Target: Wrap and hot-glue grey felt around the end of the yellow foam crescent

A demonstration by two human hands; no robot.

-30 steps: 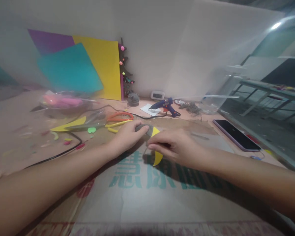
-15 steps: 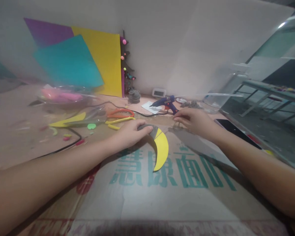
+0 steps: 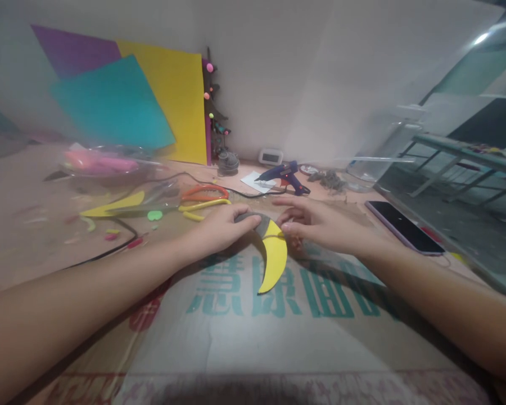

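A yellow crescent (image 3: 275,261) is held near its upper end by my left hand (image 3: 219,229), thumb on top. Grey yarn (image 3: 262,226) wraps the upper part of the crescent, and a loose strand crosses the yellow just below the wrapped part. At the crescent's right edge is my right hand (image 3: 320,224), thumb and fingers closed around the strand's end; the exact grip is partly hidden. Beneath both hands lies a cardboard sheet (image 3: 244,349) printed with green characters. The crescent's upper tip is hidden by my left hand.
Behind the hands lie a blue glue gun (image 3: 280,172), scissors with orange (image 3: 204,193) and yellow handles, a ball of grey yarn (image 3: 228,162) and a small white clock (image 3: 271,156). A phone (image 3: 403,228) lies at right. Coloured sheets (image 3: 185,107) lean on the wall.
My right hand has come left and down from near the glue gun's handle to the crescent's right edge. My left hand keeps its hold on the crescent.
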